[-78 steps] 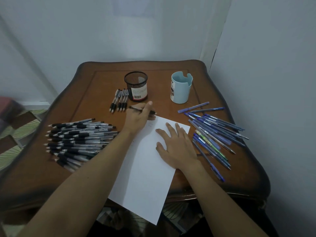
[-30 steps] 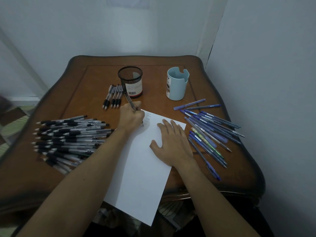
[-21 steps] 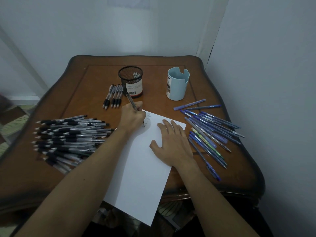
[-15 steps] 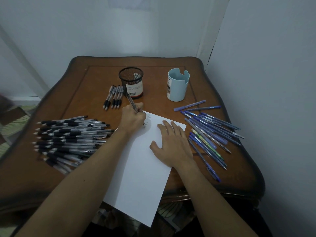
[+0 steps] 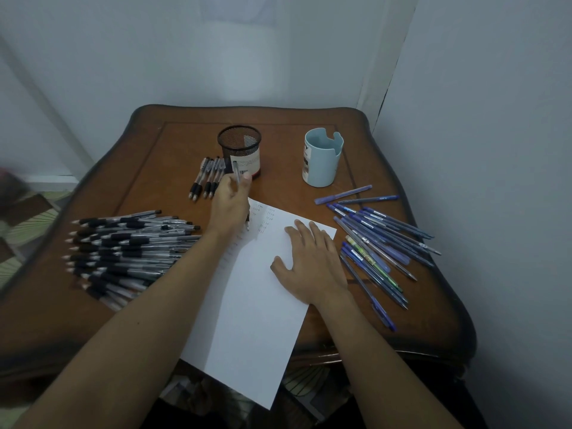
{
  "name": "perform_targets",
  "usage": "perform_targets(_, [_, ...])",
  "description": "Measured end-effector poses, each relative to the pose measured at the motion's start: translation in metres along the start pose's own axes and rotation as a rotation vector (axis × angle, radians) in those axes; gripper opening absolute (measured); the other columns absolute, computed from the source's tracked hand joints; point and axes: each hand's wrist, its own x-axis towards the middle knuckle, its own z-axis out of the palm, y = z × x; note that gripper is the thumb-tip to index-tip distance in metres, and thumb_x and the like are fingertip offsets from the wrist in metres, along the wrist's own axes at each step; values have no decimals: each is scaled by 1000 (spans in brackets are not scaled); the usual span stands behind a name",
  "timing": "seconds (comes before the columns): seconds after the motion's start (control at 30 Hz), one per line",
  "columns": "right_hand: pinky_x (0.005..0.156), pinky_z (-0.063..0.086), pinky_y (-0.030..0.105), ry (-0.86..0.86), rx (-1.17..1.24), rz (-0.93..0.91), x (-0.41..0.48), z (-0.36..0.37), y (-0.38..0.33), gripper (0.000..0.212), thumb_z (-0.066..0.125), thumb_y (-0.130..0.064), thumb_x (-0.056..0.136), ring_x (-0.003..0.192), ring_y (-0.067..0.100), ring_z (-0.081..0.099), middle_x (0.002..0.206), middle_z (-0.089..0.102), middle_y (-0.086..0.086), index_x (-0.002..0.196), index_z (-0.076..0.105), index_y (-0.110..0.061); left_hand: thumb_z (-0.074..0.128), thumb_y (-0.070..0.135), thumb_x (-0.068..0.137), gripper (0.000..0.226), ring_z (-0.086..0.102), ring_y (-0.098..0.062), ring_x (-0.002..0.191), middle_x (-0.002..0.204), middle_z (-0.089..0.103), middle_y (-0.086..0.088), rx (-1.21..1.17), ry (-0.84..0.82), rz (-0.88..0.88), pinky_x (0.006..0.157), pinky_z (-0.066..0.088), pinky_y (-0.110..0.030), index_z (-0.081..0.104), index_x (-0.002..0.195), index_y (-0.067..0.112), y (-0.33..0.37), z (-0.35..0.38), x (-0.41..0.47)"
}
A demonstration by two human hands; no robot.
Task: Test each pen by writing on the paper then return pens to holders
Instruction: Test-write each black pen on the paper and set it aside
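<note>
My left hand [image 5: 230,205] grips a black-grip pen [image 5: 237,173] upright, its tip at the top left corner of the white paper [image 5: 253,320], beside several small scribbles. My right hand [image 5: 309,261] lies flat on the paper's right part, fingers spread. Behind my left hand stands a black mesh holder [image 5: 240,150], and a light blue holder [image 5: 322,157] stands to its right. A big heap of black pens [image 5: 123,249] lies on the left, a heap of blue pens [image 5: 380,239] on the right.
Several black pens [image 5: 209,178] lie in a row left of the mesh holder. The brown wooden table [image 5: 154,156] stands in a corner, with walls behind and to the right. The paper hangs over the table's near edge.
My left hand brought the pen from lying sideways to upright and has been writing at the paper's top corner; it has shifted slightly up. My right hand stays flat on the paper.
</note>
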Motion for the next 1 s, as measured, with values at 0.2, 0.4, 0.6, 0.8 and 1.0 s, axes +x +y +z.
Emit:
perform_targets(0.2, [123, 1, 44, 5, -3, 6, 1, 1, 0, 79, 23, -64, 86, 154, 23, 5, 166, 13, -2, 155, 24, -27, 51, 38, 104, 43, 45, -16, 43, 53, 53, -8, 45, 87, 90, 45, 40, -27, 72, 85, 6, 5, -23, 4])
perform_targets(0.4, [123, 3, 44, 12, 4, 4, 1, -1, 0, 77, 25, -64, 87, 154, 23, 7, 166, 16, -2, 154, 25, -27, 59, 44, 98, 31, 56, -1, 53, 68, 65, 4, 105, 185, 72, 54, 48, -18, 71, 94, 16, 8, -53, 18])
perform_targets(0.6, [123, 3, 44, 5, -20, 6, 1, -1, 0, 70, 33, -61, 94, 153, 22, 6, 166, 14, -3, 154, 24, -27, 42, 46, 105, 43, 58, -19, 71, 83, 68, -4, 444, 312, -67, 67, 46, -32, 71, 95, 16, 0, -67, 40])
perform_targets(0.8, [122, 3, 45, -2, -24, 15, 3, 0, 0, 73, 28, -64, 90, 154, 22, 6, 166, 14, -4, 154, 23, -29, 42, 20, 103, 39, 50, -36, 118, 135, 49, -22, 727, 243, -292, 99, 43, -42, 59, 127, -5, -2, -63, 58])
perform_targets(1.0, [123, 3, 45, -2, -9, 18, 3, 0, -1, 77, 24, -65, 86, 154, 22, 6, 166, 13, -4, 154, 24, -29, 63, 11, 95, 31, 45, -38, 125, 139, 43, -22, 773, 291, -357, 103, 43, -44, 59, 122, -4, -10, -59, 66])
